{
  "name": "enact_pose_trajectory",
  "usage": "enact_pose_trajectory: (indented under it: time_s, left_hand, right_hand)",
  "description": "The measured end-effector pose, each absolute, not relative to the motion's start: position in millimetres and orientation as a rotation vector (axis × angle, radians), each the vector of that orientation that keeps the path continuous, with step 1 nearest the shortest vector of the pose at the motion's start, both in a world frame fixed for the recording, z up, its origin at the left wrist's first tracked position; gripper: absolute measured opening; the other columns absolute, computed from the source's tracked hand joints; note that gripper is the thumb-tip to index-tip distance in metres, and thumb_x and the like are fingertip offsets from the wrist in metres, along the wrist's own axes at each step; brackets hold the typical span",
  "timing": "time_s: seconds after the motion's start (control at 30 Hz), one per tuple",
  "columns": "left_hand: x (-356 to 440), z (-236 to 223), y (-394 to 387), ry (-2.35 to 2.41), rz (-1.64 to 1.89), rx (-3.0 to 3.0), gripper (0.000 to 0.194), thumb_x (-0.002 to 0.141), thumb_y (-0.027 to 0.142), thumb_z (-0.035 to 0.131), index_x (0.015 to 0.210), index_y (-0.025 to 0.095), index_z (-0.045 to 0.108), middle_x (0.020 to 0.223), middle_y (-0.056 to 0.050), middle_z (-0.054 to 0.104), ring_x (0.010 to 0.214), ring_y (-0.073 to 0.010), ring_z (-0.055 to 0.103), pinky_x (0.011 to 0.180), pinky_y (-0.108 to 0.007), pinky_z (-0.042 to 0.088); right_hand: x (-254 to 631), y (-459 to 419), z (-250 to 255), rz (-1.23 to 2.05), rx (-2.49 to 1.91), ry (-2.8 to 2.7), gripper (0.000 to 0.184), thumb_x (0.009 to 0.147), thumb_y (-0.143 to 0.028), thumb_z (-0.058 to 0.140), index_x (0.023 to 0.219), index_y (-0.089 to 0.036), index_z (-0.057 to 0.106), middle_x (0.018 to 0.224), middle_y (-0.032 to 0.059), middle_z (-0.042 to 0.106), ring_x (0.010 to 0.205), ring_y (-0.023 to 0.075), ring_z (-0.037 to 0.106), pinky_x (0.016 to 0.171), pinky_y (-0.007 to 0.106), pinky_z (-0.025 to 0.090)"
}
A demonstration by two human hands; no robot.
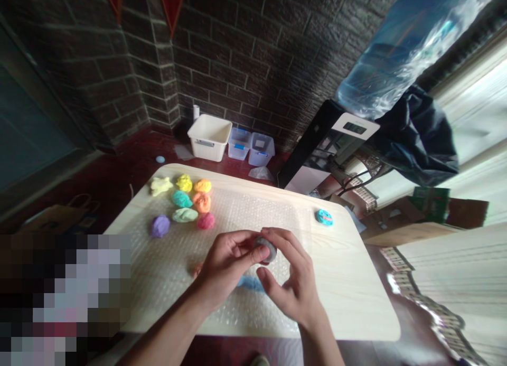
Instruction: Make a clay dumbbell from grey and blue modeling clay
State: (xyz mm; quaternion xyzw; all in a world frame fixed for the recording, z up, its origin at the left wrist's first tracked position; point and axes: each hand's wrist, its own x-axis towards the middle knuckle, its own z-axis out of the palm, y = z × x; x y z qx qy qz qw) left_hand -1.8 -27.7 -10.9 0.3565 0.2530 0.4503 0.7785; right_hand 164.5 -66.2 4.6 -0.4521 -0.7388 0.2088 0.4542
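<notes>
My left hand (227,263) pinches a small grey lump of modelling clay (270,248) between thumb and fingers, above the bubble wrap (253,210). Spread around the lump's right side is my right hand (295,276); its fingertips are at the lump's upper edge and its thumb stands apart. A blue piece (252,283) lies below the hands, partly covered by them. Behind my left wrist, a brownish-orange bit (197,270) is mostly hidden. Clay lumps sit farther left: purple (160,226), pink (206,221), pale green (185,215), teal (181,199), orange (202,202) and several yellowish ones (184,183).
A blue round piece with a pinkish streak (325,217) lies on the right of the wooden table (348,281). Beyond the table stand a white bin (209,144), two clear boxes (238,144) and a water dispenser (312,149). Cardboard boxes (400,218) are at the right.
</notes>
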Motion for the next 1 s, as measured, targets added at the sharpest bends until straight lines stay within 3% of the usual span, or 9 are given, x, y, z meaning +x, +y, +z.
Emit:
enact_pose_trajectory:
  time_s: [0.27,0.53,0.7,1.0]
  left_hand:
    - [-4,-7,-23,0.536,0.972,0.816,0.025,0.080,0.026,0.093,0.102,0.016,0.087,0.083,-0.005,0.077,0.082,-0.0155,0.068,0.077,-0.023,0.055]
    - [-6,-5,-25,0.551,0.963,0.827,0.021,0.081,0.028,0.092,0.097,0.016,0.087,0.077,-0.004,0.075,0.078,-0.0151,0.066,0.074,-0.023,0.052]
    - [-3,-9,-24,0.501,0.944,0.868,0.022,0.082,0.027,0.091,0.101,0.017,0.088,0.080,-0.004,0.076,0.077,-0.0137,0.064,0.073,-0.023,0.051]
    - [-4,-12,-28,0.548,0.953,0.825,0.024,0.078,0.023,0.094,0.101,0.018,0.088,0.085,-0.006,0.080,0.082,-0.0163,0.070,0.075,-0.023,0.055]
  right_hand:
    - [159,-66,-1,0.567,-1.073,-1.787,0.058,0.096,-0.034,0.069,0.153,-0.029,0.059,0.138,0.0110,0.066,0.125,0.0317,0.065,0.107,0.050,0.055]
    - [158,-66,1,0.628,-1.052,-1.756,0.041,0.097,-0.034,0.068,0.138,-0.028,0.068,0.127,0.0101,0.072,0.118,0.0313,0.068,0.102,0.048,0.056]
    - [160,-68,-1,0.642,-1.024,-1.723,0.047,0.100,-0.039,0.067,0.146,-0.030,0.065,0.135,0.0106,0.068,0.127,0.0320,0.064,0.109,0.051,0.052]
    - [156,-65,-2,0.697,-1.030,-1.713,0.032,0.098,-0.035,0.066,0.130,-0.028,0.071,0.126,0.0095,0.071,0.118,0.0305,0.068,0.101,0.047,0.056]
